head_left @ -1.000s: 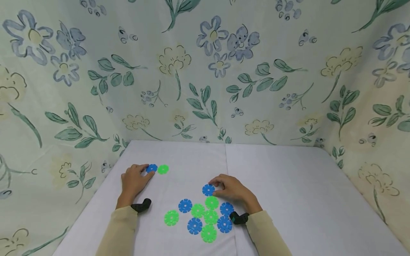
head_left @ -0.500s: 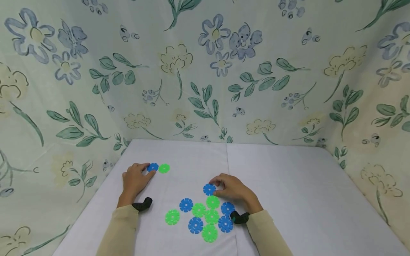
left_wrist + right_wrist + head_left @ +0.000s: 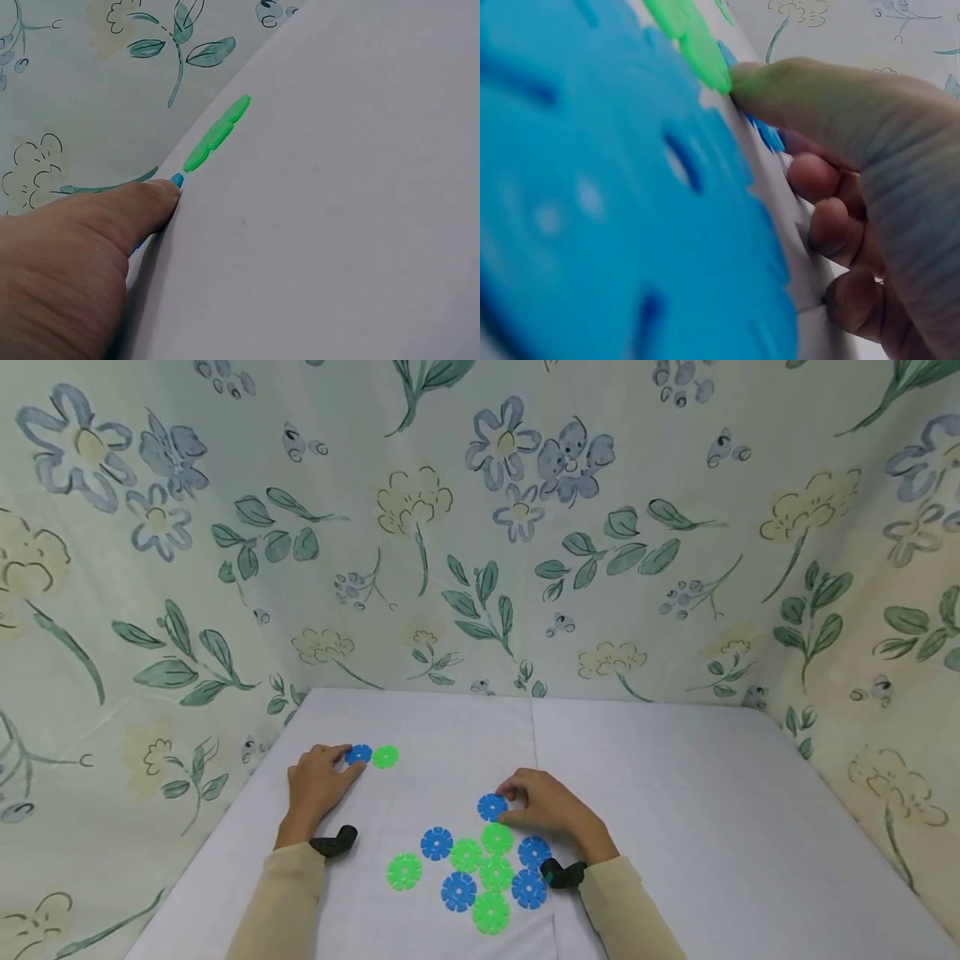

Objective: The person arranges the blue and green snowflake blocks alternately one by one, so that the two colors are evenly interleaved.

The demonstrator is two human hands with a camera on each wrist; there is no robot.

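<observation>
Left grip point(image 3: 318, 783) and right grip point(image 3: 551, 806) are pinching over the white surface point(image 3: 675, 810), where a cluster of blue and green discs point(image 3: 496, 873) is lying toward seven o'clock. The right is clamping the near blue disc point(image 3: 491, 807) at the cluster's twelve; the left, the far blue disc point(image 3: 360, 754) at ten o'clock, beside a green disc point(image 3: 386, 757).

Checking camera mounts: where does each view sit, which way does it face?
Head: on the head, facing forward and down at the white-covered table and floral backdrop; left hand, right hand and sleeves show.
Left wrist: worn there, facing a green notched disc; part of the left hand shows.
Right wrist: worn there, looking past a close blue notched disc at the right hand.
Head and left wrist share the green notched disc and left hand.
</observation>
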